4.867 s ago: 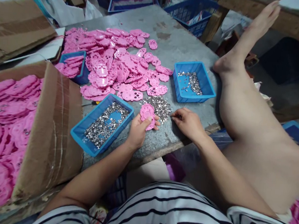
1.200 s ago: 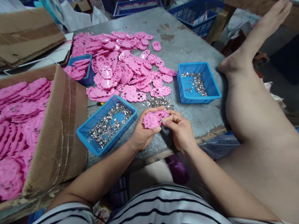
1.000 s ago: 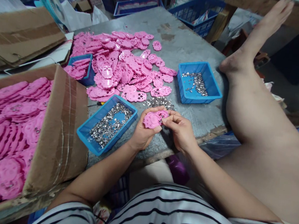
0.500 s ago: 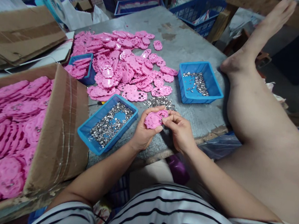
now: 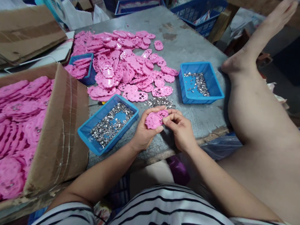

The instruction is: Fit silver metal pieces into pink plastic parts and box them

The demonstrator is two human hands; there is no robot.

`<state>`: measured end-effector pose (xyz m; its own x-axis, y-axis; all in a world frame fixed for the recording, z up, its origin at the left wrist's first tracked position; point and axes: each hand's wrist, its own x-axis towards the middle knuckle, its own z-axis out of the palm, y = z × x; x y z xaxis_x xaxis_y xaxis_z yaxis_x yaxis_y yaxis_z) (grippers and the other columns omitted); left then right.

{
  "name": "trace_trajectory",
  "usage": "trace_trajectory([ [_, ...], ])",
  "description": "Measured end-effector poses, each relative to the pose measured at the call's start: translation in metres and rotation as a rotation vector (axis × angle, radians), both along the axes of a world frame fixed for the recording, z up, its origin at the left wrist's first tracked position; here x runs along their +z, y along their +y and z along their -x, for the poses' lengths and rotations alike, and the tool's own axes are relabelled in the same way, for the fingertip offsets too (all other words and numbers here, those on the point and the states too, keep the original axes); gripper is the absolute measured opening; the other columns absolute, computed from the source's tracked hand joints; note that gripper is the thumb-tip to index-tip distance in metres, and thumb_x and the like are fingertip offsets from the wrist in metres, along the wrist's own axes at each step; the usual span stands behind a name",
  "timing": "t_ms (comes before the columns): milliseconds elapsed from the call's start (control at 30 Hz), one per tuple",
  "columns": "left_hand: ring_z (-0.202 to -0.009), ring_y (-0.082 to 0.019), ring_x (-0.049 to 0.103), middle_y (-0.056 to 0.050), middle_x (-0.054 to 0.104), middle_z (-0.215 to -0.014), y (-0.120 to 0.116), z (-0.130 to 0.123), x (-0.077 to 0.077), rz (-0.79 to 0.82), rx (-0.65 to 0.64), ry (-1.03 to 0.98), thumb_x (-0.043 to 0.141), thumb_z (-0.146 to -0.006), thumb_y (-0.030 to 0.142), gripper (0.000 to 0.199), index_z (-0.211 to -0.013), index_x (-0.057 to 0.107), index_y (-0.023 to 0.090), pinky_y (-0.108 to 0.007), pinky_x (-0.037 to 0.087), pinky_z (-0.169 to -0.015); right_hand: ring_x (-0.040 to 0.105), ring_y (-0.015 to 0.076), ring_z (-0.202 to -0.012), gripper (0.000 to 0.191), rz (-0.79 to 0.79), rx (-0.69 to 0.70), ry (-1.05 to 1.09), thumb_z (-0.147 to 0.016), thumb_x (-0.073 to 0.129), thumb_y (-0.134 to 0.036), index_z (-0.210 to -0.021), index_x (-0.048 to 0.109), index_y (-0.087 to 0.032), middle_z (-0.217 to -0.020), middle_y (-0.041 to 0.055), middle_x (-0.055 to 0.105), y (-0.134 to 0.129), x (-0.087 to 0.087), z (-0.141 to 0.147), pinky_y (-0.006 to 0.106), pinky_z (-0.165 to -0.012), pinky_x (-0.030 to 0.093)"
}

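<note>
pink part [image 5: 155,120] is gripped between thumb and fingers of left hand [image 5: 143,134], over table [image 5: 188,33], near side of metal pile [image 5: 160,102]; its right end is pinched by right hand [image 5: 181,131], any small piece there hidden; right hand, seen at pile earlier, is now brought to part, so work seems centred there
</note>
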<state>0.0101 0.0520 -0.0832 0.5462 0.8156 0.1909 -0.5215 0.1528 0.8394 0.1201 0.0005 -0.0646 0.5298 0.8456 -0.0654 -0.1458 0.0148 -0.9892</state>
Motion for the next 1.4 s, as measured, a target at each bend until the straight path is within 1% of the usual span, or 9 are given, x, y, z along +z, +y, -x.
trace_trajectory([
  [133,-0.122,-0.021,0.055,-0.002,0.063,-0.124,0.0000,0.0002,-0.0010,-0.012,-0.013,-0.025,0.080,-0.066,0.019,0.046,-0.105,0.059,0.029,-0.042,0.037,-0.109,0.052,0.0217,-0.097,0.019,0.003,0.008,0.033,-0.061,0.075,-0.032,-0.055,0.062,-0.021,-0.094,0.0038,0.056,0.0005,0.0007,-0.0004,0.038,-0.093,0.037],
  [467,-0.120,-0.020,0.056,-0.003,0.064,-0.123,0.0002,-0.0001,-0.0006,-0.007,-0.003,-0.020,0.081,-0.065,0.020,0.046,-0.104,0.060,0.028,-0.042,0.038,-0.108,0.052,0.0218,-0.096,0.018,0.013,0.016,0.058,-0.060,0.075,-0.032,-0.054,0.062,-0.021,-0.092,0.0035,0.056,0.0009,0.0020,0.0005,0.037,-0.092,0.038],
  [600,-0.120,-0.021,0.056,-0.003,0.063,-0.123,0.0003,0.0000,-0.0004,0.005,-0.004,-0.008,0.082,-0.063,0.023,0.047,-0.104,0.060,0.028,-0.043,0.038,-0.108,0.052,0.0214,-0.096,0.021,0.025,0.041,0.009,-0.059,0.076,-0.034,-0.054,0.061,-0.021,-0.093,0.0034,0.056,0.0006,0.0021,-0.0017,0.036,-0.091,0.038],
  [767,-0.120,-0.021,0.056,-0.003,0.063,-0.124,0.0000,0.0000,-0.0003,-0.001,-0.016,-0.020,0.082,-0.064,0.022,0.046,-0.105,0.060,0.029,-0.042,0.038,-0.107,0.051,0.0223,-0.098,0.019,0.004,0.020,-0.057,-0.062,0.074,-0.032,-0.053,0.060,-0.021,-0.093,0.0038,0.055,0.0005,0.0015,-0.0033,0.038,-0.092,0.038],
  [933,-0.121,-0.021,0.055,-0.003,0.063,-0.124,-0.0002,0.0005,0.0006,0.016,-0.010,-0.009,0.082,-0.064,0.022,0.048,-0.105,0.060,0.028,-0.042,0.038,-0.108,0.050,0.0229,-0.100,0.016,-0.007,0.019,-0.107,-0.063,0.073,-0.030,-0.054,0.061,-0.022,-0.094,0.0042,0.054,-0.0003,0.0044,-0.0046,0.039,-0.095,0.036],
  [1100,-0.123,-0.023,0.054,-0.003,0.062,-0.126,-0.0006,0.0005,0.0001,0.023,-0.023,-0.002,0.083,-0.063,0.024,0.050,-0.106,0.059,0.029,-0.044,0.035,-0.109,0.050,0.0223,-0.099,0.018,0.004,0.017,-0.064,-0.062,0.073,-0.032,-0.054,0.061,-0.022,-0.093,0.0040,0.054,0.0002,0.0053,-0.0045,0.039,-0.094,0.037],
  [1400,-0.122,-0.022,0.055,-0.003,0.063,-0.125,-0.0015,0.0004,0.0016,0.030,-0.018,-0.008,0.082,-0.063,0.022,0.049,-0.106,0.060,0.028,-0.043,0.037,-0.108,0.050,0.0232,-0.100,0.015,0.003,0.007,-0.035,-0.059,0.073,-0.029,-0.053,0.062,-0.022,-0.093,0.0041,0.054,0.0008,0.0043,-0.0031,0.039,-0.093,0.037],
])
